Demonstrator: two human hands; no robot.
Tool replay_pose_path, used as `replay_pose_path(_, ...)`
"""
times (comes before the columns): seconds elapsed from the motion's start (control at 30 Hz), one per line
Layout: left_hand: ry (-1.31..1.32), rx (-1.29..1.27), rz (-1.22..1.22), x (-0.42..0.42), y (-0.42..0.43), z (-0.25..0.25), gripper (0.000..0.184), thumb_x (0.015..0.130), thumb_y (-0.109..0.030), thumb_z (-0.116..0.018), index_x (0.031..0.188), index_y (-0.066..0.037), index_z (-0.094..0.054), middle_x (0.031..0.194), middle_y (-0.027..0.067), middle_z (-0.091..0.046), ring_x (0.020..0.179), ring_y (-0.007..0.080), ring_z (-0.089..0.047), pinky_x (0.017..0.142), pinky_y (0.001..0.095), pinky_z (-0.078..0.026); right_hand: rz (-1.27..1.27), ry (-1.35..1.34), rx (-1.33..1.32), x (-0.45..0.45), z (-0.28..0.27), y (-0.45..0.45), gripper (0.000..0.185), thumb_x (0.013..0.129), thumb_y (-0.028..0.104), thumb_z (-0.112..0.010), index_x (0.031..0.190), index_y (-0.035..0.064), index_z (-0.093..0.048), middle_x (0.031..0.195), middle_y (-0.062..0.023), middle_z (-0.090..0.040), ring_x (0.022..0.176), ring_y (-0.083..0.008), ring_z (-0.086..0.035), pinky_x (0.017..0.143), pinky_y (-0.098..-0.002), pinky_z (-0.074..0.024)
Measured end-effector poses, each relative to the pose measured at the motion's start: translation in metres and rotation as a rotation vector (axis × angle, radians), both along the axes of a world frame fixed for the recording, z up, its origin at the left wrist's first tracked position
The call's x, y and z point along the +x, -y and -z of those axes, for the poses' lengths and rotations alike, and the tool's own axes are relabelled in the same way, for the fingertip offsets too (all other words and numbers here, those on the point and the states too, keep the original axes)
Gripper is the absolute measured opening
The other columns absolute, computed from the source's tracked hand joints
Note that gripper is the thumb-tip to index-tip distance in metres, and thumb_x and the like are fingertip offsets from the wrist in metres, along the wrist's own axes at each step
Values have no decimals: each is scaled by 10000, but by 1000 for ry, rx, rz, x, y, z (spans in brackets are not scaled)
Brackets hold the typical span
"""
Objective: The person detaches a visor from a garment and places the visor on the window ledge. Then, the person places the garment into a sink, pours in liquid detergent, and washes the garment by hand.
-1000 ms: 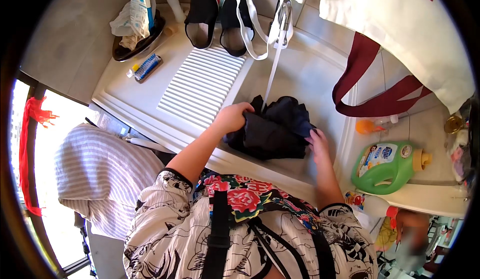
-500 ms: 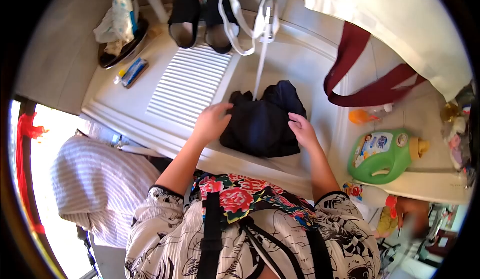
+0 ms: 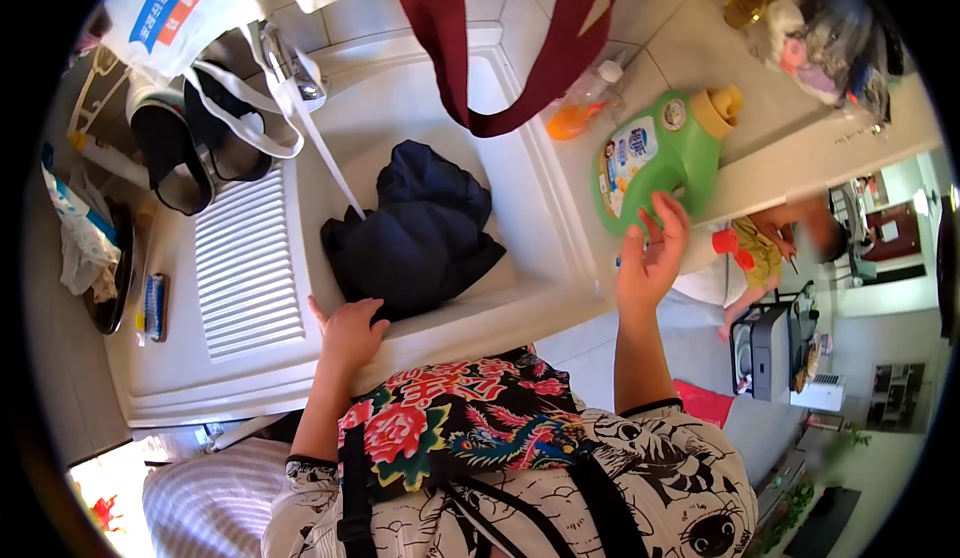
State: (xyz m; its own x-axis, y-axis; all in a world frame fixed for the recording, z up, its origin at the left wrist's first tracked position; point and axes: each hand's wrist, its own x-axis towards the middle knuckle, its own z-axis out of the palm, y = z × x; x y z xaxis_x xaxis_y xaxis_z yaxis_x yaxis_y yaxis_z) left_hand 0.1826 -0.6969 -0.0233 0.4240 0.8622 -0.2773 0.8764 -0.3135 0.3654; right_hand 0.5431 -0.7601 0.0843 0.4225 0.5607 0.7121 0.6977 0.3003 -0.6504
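Observation:
A bundle of dark cloth (image 3: 415, 233) lies crumpled in the white sink basin (image 3: 535, 223). A thin stream of water (image 3: 335, 170) runs onto it from the tap (image 3: 295, 68). My left hand (image 3: 350, 336) rests at the front rim of the sink, fingers apart and holding nothing, just beside the cloth. To the right, my right hand (image 3: 655, 256) is raised at the green detergent jug (image 3: 660, 153). Its fingers are parted and slightly curled, overlapping the handle; no grip on the jug shows. The jug stands on the ledge with its yellow cap on.
A ribbed washboard (image 3: 248, 268) forms the sink's left side, with a brush (image 3: 155, 306) beyond it. Dark shoes (image 3: 170, 158) stand behind. A bag's maroon strap (image 3: 445, 53) hangs over the basin. An orange-liquid bottle (image 3: 585, 103) is near the jug. Another person (image 3: 775, 243) is at right.
The view has turned right. My right hand has left the cloth and moved to the detergent jug. My left hand has moved off the cloth to the sink's front rim.

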Motion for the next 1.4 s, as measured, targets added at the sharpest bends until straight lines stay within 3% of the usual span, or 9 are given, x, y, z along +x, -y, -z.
replay_pose_path(0.17, 22, 48, 20, -2, 0, 2, 309, 824, -317, -586, 1090, -168, -640, 1055, 14, -658, 1029, 202, -588, 993, 716, 47, -4, 165, 94, -7, -7, 21, 527, 776, -28, -577, 1275, 4, -410, 1378, -195, -301, 1233, -286, -374, 1017, -398, -336)
replay_pose_path(0.37, 82, 120, 11, -4, 4, 11, 282, 828, -314, -585, 1056, -163, -653, 1007, 19, -671, 983, 218, -603, 1004, 704, 33, 136, -106, 159, -20, 5, 17, 600, 755, -1, -604, 1306, 15, -364, 1371, -223, -280, 1268, -336, -307, 1054, -423, -266)
replay_pose_path(0.57, 95, 114, 9, -5, 3, 12, 273, 838, -315, -575, 1050, -161, -652, 990, 36, -673, 975, 227, -604, 1008, 701, 23, 222, 270, 6, -5, 51, 80, 654, 776, -7, -612, 1350, 22, -302, 1386, -130, -284, 1312, -254, -277, 1078, -415, -219)
replay_pose_path(0.73, 87, 118, 18, -3, 4, 9, 267, 841, -319, -571, 1041, -164, -658, 979, 43, -675, 981, 232, -603, 1006, 704, 23, 647, -328, -67, 21, 37, 80, 770, 765, 121, -708, 1374, 11, -250, 1407, -136, -281, 1319, -254, -269, 1062, -438, -234)
replay_pose_path(0.9, 54, 28, 12, -3, 1, 5, 297, 860, -339, -542, 1068, -160, -655, 1002, 70, -672, 1027, 273, -588, 997, 701, 63, 647, -158, -23, 58, 9, 55, 821, 777, 139, -724, 1397, 25, -199, 1328, -149, -396, 1232, -249, -398, 1030, -413, -292)
replay_pose_path(0.97, 65, 69, 9, -3, 1, 8, 280, 855, -332, -551, 1050, -164, -659, 987, 56, -675, 1002, 252, -597, 1003, 700, 46, 383, -252, 81, 67, 4, 53, 853, 759, 121, -744, 1399, 32, -188, 1208, -132, -493, 1093, -224, -499, 940, -350, -388)
replay_pose_path(1.1, 60, 91, -2, -3, 4, 2, 267, 852, -333, -561, 1035, -169, -665, 969, 43, -679, 971, 232, -611, 1011, 697, 13, 392, -343, 104, 63, -5, 54, 882, 739, 104, -761, 1407, 47, -189, 1130, -113, -529, 998, -195, -528, 844, -296, -436)
replay_pose_path(1.33, -13, -11, 12, -9, -3, 15, 349, 888, -397, -474, 1100, -175, -640, 1055, 47, -661, 1045, 253, -590, 994, 714, -41, 534, 192, -20, 102, 16, 35, 707, 859, 214, -654, 1420, 47, -259, 1415, -163, -328, 1243, -296, -398, 1011, -396, -384)
replay_pose_path(1.4, 3, -73, 20, -16, -4, 7, 366, 873, -407, -501, 1126, -177, -632, 1088, 30, -650, 1073, 233, -571, 1003, 705, 20, 532, 349, -114, 105, 8, 50, 690, 863, 249, -650, 1407, 24, -290, 1402, -197, -352, 1192, -324, -457, 954, -382, -420)
